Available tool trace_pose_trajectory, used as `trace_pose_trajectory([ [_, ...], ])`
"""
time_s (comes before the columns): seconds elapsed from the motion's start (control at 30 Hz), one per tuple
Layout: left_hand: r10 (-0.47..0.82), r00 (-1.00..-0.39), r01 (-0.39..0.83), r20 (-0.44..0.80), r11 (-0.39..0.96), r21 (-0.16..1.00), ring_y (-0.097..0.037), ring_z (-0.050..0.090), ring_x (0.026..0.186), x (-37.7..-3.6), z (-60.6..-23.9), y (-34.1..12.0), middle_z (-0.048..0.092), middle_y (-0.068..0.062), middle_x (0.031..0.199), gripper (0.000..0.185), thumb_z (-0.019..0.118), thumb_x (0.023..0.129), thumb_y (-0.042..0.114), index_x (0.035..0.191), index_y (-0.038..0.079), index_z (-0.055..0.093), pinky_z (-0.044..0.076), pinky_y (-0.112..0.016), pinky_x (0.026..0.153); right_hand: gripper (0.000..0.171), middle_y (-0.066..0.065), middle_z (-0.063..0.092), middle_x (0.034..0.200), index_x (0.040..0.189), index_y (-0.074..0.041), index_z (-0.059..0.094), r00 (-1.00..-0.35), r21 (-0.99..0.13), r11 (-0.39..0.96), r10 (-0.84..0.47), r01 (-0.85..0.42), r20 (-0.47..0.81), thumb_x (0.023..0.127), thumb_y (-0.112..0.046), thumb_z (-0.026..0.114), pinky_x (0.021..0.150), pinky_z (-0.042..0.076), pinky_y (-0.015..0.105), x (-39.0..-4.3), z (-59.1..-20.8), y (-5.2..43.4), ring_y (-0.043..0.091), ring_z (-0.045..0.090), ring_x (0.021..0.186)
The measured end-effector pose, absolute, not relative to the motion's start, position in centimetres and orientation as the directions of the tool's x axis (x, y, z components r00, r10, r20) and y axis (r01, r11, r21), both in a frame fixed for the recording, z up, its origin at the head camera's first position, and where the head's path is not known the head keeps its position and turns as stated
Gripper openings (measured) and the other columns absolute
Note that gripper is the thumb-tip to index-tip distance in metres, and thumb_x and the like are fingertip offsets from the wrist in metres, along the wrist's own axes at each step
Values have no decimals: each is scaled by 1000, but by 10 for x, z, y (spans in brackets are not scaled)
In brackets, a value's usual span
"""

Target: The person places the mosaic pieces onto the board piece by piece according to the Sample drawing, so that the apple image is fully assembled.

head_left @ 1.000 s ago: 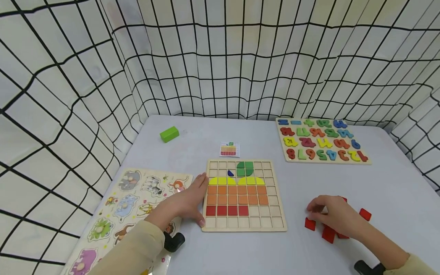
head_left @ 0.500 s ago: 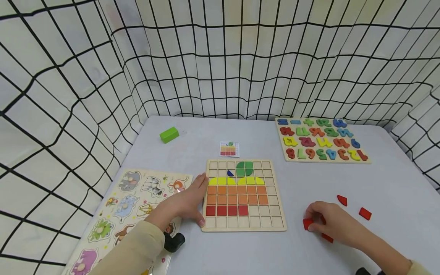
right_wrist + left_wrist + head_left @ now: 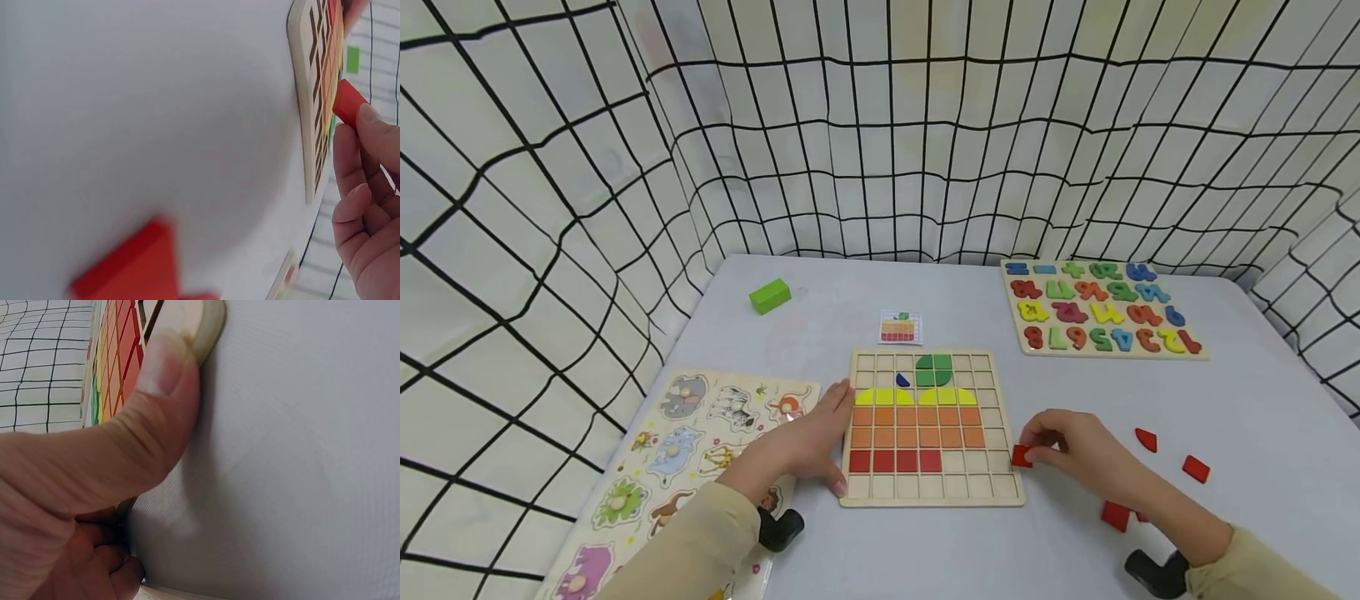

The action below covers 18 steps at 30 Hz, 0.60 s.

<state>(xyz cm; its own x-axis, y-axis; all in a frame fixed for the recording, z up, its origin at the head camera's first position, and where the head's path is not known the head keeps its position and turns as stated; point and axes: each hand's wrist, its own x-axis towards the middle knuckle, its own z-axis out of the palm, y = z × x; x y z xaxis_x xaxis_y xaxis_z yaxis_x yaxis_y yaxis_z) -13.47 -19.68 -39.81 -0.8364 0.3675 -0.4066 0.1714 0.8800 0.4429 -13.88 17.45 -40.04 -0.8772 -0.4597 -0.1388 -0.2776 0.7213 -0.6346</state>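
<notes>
My right hand (image 3: 1071, 446) pinches a red square tile (image 3: 1022, 456) between thumb and fingertips, right at the right edge of a wooden grid board (image 3: 934, 497). The right wrist view shows this red tile held up beside the board's rim, with the lower fingers curled. Against the board's left edge rests my left hand (image 3: 816, 442), its thumb touching the near corner in the left wrist view. Set in the grid are green, blue, yellow and orange pieces, and a row of red tiles (image 3: 895, 461) on the left. Several loose red pieces (image 3: 1116, 515) lie under and beyond my right wrist.
A small pattern card (image 3: 900, 327) lies behind the board. A green block (image 3: 770, 296) sits at the back left, and a number puzzle (image 3: 1112, 352) at the back right. An animal puzzle (image 3: 647, 467) extends under my left forearm. Black netting (image 3: 891, 175) surrounds the table.
My right hand has picked up a red tile from the loose pieces and carried it left to the board's edge. My left hand has stayed in place.
</notes>
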Motion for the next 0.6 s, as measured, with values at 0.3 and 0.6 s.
trace_pose_trajectory([
  [0.3,356,-841,159,-408,883,442,-34,5,161,-134,-399,-197,1,-18,173,128,95,69,22,162,-3,10,20,-47,129,8,-8,71,94,98,-15,76,-783,-645,637,-615,-422,-94,92,-10,75,72,53,18,-151,-405,114,7,56,82],
  [0.6,363,-838,168,-407,882,441,-33,4,161,-135,-400,-197,1,-18,173,128,95,70,22,163,-3,10,19,-46,129,10,-7,73,91,93,-13,78,-791,-596,666,-606,-448,-82,89,-4,76,75,56,18,-150,-409,94,9,60,87],
])
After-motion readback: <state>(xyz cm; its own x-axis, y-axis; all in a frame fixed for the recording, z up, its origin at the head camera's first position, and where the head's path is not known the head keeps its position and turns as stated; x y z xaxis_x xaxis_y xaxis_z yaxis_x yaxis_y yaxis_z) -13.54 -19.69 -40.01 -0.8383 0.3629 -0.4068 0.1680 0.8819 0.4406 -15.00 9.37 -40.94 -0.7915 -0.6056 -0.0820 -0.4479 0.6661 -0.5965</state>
